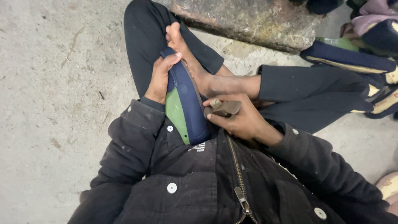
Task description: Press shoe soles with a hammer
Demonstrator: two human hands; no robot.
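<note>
My left hand (pixel 159 79) is curled shut, thumb up, wrist bent inward. My right hand (pixel 238 118) is clenched with knuckles forward. Both dark-sleeved forearms angle in toward my chest.

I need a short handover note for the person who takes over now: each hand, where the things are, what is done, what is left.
Left hand: grip closed on the upper end of the navy shoe upper with green lining, propped against the bare foot.
Right hand: grip closed on a small flat tool at the upper's edge.
Done: cannot tell.
Left: similar navy pieces lie piled on the right.
</note>
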